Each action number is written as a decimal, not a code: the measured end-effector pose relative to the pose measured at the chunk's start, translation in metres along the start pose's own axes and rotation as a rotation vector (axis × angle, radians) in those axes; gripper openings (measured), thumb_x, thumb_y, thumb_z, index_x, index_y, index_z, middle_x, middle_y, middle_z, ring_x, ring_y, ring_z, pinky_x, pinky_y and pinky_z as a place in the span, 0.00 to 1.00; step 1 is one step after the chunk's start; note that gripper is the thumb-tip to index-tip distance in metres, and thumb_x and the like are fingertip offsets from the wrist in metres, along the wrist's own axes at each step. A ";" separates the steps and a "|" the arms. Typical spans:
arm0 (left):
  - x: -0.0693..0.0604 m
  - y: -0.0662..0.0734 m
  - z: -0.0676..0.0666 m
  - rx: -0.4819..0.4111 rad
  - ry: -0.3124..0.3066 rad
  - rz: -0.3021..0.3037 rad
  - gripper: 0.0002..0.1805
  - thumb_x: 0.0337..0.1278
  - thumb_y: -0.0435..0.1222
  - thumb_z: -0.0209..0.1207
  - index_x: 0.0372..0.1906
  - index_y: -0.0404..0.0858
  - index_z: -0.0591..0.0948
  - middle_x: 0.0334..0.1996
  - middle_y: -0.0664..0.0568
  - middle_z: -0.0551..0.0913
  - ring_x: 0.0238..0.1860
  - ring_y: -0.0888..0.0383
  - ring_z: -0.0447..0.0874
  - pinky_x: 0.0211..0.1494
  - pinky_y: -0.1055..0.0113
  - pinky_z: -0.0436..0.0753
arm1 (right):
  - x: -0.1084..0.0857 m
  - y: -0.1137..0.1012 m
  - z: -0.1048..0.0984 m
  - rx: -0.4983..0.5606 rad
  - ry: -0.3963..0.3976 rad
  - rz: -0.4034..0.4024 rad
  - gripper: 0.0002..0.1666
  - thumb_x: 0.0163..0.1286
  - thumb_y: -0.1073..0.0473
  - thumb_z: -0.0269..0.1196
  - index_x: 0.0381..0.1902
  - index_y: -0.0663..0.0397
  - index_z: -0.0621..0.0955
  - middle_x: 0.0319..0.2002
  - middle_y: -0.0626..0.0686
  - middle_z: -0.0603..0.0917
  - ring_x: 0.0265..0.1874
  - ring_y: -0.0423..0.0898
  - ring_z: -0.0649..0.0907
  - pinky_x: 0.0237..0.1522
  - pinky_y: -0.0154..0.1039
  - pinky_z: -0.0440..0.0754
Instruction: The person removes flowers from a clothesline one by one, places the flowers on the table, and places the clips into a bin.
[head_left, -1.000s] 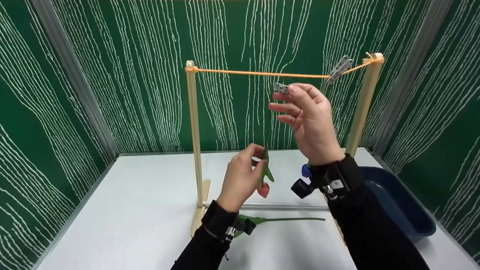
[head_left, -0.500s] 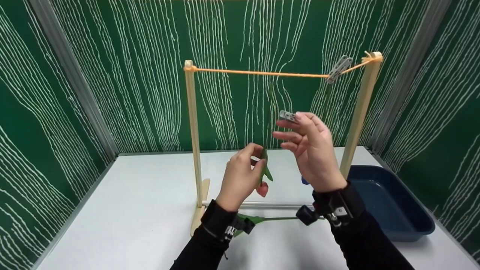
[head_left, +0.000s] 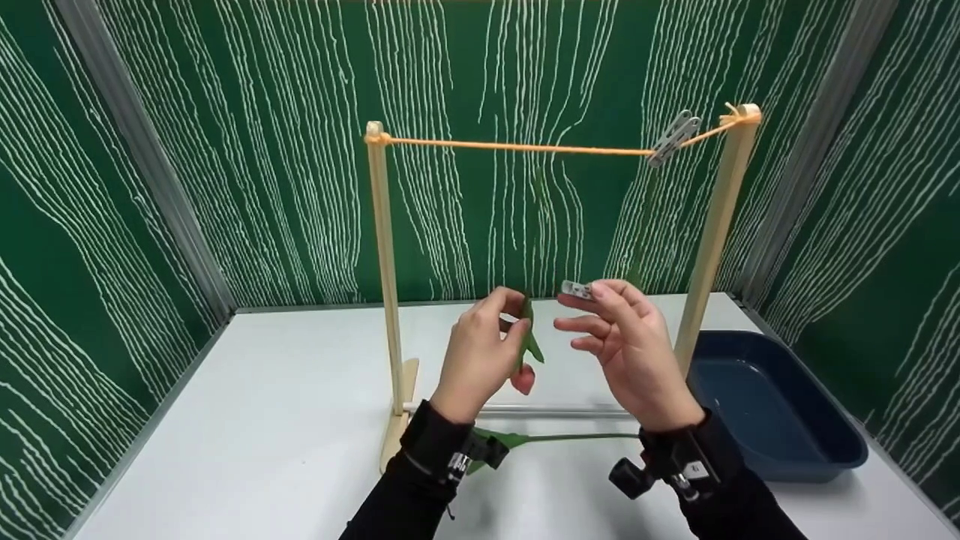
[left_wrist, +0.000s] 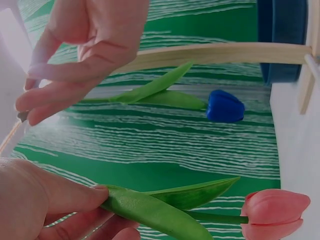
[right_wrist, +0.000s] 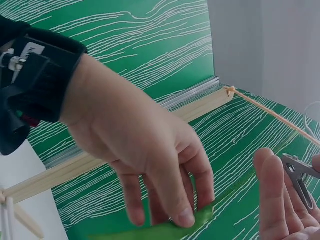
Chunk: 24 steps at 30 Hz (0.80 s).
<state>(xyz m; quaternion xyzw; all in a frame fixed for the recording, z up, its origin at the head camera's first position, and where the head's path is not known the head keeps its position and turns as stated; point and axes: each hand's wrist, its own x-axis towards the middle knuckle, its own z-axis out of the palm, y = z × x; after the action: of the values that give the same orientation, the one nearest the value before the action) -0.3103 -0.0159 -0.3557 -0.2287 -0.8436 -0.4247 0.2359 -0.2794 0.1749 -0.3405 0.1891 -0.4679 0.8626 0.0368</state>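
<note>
A pink tulip (head_left: 523, 379) hangs flower-down from my left hand (head_left: 484, 345), which pinches it at the leaves and stem. To the right, at about the same height, my right hand (head_left: 634, 345) holds a grey metal clothespin (head_left: 577, 289) between thumb and index finger; its other fingers are loosely spread. A second clothespin (head_left: 673, 139) grips the orange string (head_left: 517, 146) near the right post. In the left wrist view a blue tulip (left_wrist: 225, 106) hangs beyond my right hand; in the head view its flower is hidden.
A wooden frame with a left post (head_left: 385, 277) and a right post (head_left: 716, 240) carries the string. Another green stem with leaves (head_left: 502, 438) lies on the white table, its end hidden by my left wrist. A dark blue basin (head_left: 780, 405) stands at right.
My right hand has come down from just below the string to about my left hand's height, still holding the clothespin. My left hand and the pink tulip have stayed nearly still.
</note>
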 end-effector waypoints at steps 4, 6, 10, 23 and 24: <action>0.000 0.001 0.000 -0.001 0.003 -0.001 0.10 0.59 0.35 0.61 0.45 0.46 0.77 0.38 0.61 0.80 0.36 0.68 0.79 0.40 0.70 0.79 | -0.007 0.004 -0.011 -0.032 -0.016 0.051 0.13 0.73 0.59 0.54 0.50 0.60 0.72 0.48 0.63 0.82 0.38 0.53 0.85 0.34 0.39 0.83; 0.001 0.001 0.001 -0.004 0.003 0.000 0.10 0.59 0.34 0.61 0.45 0.46 0.77 0.38 0.61 0.81 0.36 0.68 0.79 0.41 0.69 0.79 | -0.010 0.005 -0.017 -0.052 -0.020 0.070 0.14 0.73 0.59 0.54 0.51 0.62 0.73 0.48 0.62 0.82 0.38 0.53 0.85 0.35 0.40 0.83; 0.001 0.001 0.001 -0.006 0.002 -0.003 0.10 0.58 0.34 0.61 0.45 0.46 0.77 0.38 0.61 0.81 0.35 0.68 0.79 0.40 0.68 0.79 | -0.016 0.007 -0.031 -0.092 -0.029 0.104 0.16 0.72 0.59 0.55 0.53 0.64 0.72 0.48 0.62 0.82 0.38 0.53 0.85 0.36 0.40 0.83; 0.001 -0.002 0.001 -0.020 -0.007 -0.013 0.11 0.58 0.34 0.62 0.46 0.46 0.77 0.37 0.61 0.80 0.35 0.66 0.81 0.38 0.72 0.78 | -0.028 0.000 -0.064 -0.414 -0.054 0.238 0.22 0.68 0.55 0.60 0.52 0.66 0.73 0.44 0.63 0.81 0.34 0.59 0.84 0.35 0.48 0.83; 0.001 -0.002 0.001 -0.017 -0.007 -0.011 0.11 0.58 0.34 0.62 0.46 0.46 0.77 0.37 0.61 0.80 0.35 0.67 0.81 0.38 0.72 0.78 | -0.028 -0.001 -0.066 -0.450 -0.072 0.247 0.22 0.69 0.55 0.60 0.52 0.66 0.73 0.44 0.63 0.80 0.35 0.60 0.84 0.36 0.49 0.83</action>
<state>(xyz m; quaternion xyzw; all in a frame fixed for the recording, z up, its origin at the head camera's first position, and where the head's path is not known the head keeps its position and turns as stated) -0.3120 -0.0159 -0.3567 -0.2275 -0.8421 -0.4322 0.2289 -0.2720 0.2332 -0.3821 0.1484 -0.6685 0.7274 -0.0443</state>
